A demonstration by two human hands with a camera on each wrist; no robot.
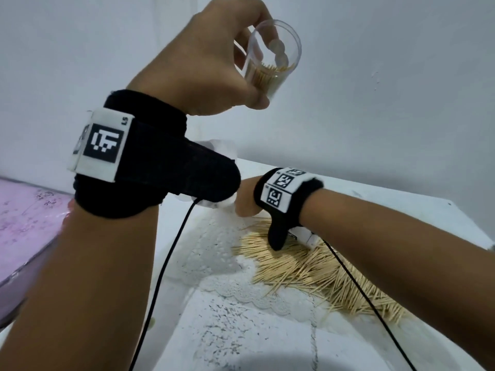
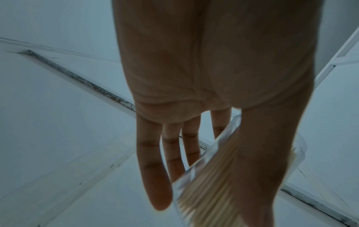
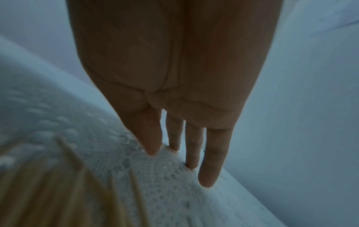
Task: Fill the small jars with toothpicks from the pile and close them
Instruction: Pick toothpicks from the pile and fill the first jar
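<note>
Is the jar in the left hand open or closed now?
Open. The jar held up by the left hand has no lid; toothpicks show inside.

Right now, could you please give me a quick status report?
Left hand holds clear plastic jar, part-filled, uncapped. Right hand open, fingertips on white lace cloth. Wooden toothpick pile nearby.

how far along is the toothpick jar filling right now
Partly done: the clear jar held up in the left hand already has toothpicks standing in its lower part, but it is open, with no lid on it. In hand: the right hand reaches down with straight fingers to the lace cloth beside the pile. Left: many toothpicks are still loose and the jar needs closing. No other jars show.
</note>
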